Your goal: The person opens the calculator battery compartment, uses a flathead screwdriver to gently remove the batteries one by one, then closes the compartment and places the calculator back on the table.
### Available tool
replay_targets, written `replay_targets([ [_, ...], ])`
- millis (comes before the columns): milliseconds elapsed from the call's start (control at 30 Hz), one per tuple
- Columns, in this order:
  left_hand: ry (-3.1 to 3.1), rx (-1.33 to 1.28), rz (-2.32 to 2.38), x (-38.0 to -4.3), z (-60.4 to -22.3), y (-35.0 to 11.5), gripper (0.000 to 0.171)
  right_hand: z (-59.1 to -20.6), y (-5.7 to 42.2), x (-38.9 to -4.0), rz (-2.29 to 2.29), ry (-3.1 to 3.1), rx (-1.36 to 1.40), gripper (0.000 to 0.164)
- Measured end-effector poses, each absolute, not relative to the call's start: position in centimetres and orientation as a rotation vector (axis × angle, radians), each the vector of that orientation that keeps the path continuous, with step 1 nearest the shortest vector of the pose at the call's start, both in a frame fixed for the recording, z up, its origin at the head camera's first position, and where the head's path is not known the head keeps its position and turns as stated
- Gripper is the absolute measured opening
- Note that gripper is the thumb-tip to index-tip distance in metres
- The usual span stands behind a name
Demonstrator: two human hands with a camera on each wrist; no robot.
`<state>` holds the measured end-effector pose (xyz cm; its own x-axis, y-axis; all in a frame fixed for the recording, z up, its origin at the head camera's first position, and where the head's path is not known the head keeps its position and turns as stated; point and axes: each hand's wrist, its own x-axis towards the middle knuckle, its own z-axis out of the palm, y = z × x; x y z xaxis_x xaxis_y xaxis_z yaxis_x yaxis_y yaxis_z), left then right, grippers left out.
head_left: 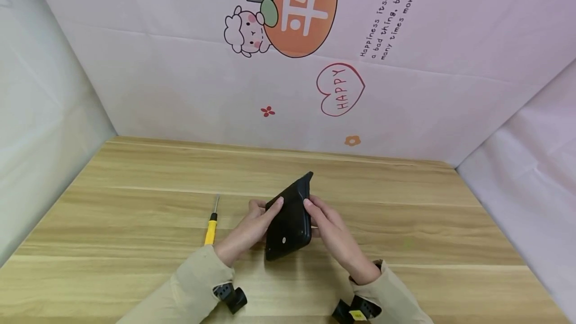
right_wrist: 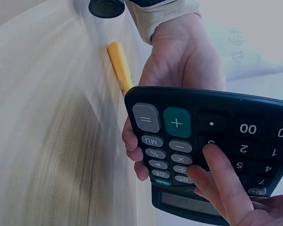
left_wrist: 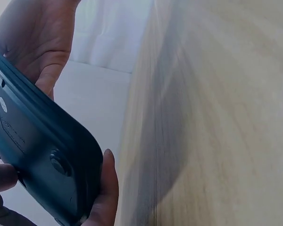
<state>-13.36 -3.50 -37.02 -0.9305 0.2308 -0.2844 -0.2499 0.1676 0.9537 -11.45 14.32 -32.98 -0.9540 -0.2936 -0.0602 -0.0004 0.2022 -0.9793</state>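
Observation:
A black calculator [head_left: 292, 221] is held up over the table between both hands, tilted, its back toward the head view. My left hand [head_left: 247, 226] grips one side, thumb laid on the back. From the other side my right hand [head_left: 335, 234] holds it, thumb at the edge. Fingertips of the right hand [right_wrist: 226, 183] lie over the keys in the right wrist view, where the grey and green buttons and the display strip [right_wrist: 191, 202] show. A round foot [left_wrist: 60, 162] and a small pale sticker [left_wrist: 3, 104] mark the back in the left wrist view.
A screwdriver [head_left: 211, 229] with a yellow handle lies on the wooden table [head_left: 135, 204], close to the left forearm. White printed cloth [head_left: 180, 84] rises behind the table's far edge, with more cloth on both sides. Each wrist wears a small black camera [head_left: 236, 300].

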Motion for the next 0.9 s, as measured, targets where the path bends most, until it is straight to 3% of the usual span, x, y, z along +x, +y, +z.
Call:
replay_targets([
  [900, 2.167, -0.020, 1.810, -13.4, -37.2, -4.3, 0.066, -33.2, 15.4, -11.8, -1.846, 2.204, -0.258, 0.046],
])
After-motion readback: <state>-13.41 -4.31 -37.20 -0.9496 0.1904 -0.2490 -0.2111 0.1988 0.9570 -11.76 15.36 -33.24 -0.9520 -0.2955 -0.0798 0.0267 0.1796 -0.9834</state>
